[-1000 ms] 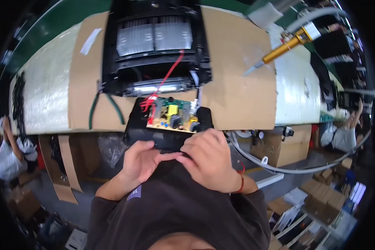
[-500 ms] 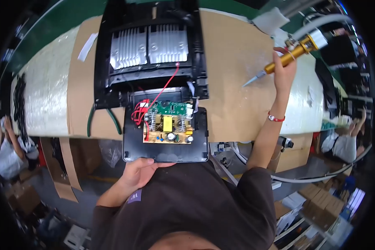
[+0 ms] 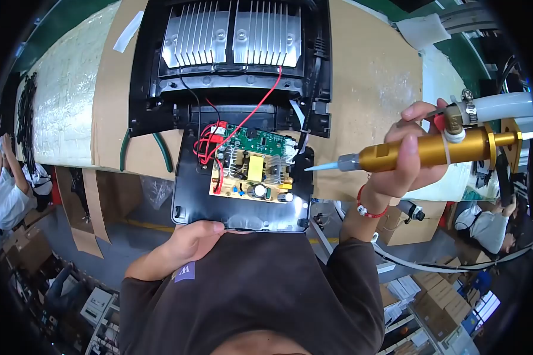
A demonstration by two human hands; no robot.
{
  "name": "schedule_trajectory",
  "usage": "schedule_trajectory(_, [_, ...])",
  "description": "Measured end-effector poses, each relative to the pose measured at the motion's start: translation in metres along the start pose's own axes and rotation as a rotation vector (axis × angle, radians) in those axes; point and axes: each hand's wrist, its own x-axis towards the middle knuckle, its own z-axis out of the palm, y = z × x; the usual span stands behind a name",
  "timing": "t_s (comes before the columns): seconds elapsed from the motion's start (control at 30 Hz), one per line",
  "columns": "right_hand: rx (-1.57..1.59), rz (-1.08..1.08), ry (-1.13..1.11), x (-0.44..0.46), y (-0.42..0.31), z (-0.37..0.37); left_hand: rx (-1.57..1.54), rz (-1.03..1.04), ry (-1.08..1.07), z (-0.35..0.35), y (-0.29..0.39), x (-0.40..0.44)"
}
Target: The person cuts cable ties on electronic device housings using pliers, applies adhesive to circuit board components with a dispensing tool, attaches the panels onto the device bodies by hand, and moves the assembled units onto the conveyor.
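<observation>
The circuit board (image 3: 253, 170) lies wired but uncovered on the black panel (image 3: 249, 216), whose near edge the left hand (image 3: 190, 242) pinches, while the right hand (image 3: 395, 178) wraps its fingers (image 3: 408, 157) around a gold dispenser (image 3: 433, 151).

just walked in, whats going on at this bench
The person's left hand grips the near edge of a black panel with a circuit board on it. The right hand holds a gold-coloured tool, its pale blue tip pointing toward the board without touching it. A red wire runs between the board and the black housing beyond.
</observation>
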Motion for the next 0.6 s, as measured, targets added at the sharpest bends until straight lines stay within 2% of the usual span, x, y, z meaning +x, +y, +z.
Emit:
schedule_trajectory(0.1, [-0.033, 0.082, 0.002, -0.005, -0.001, 0.011, 0.032, 0.005, 0.024, -0.005, -0.003, -0.004])
schedule_trajectory(0.3, [-0.108, -0.002, 0.060, -0.002, 0.012, 0.017, 0.040, 0.006, 0.102, 0.014, 0.003, -0.004])
schedule_trajectory(0.6, [-0.140, -0.122, 0.105, -0.008, 0.029, 0.022, 0.123, -0.121, 0.281, 0.013, 0.002, -0.015])
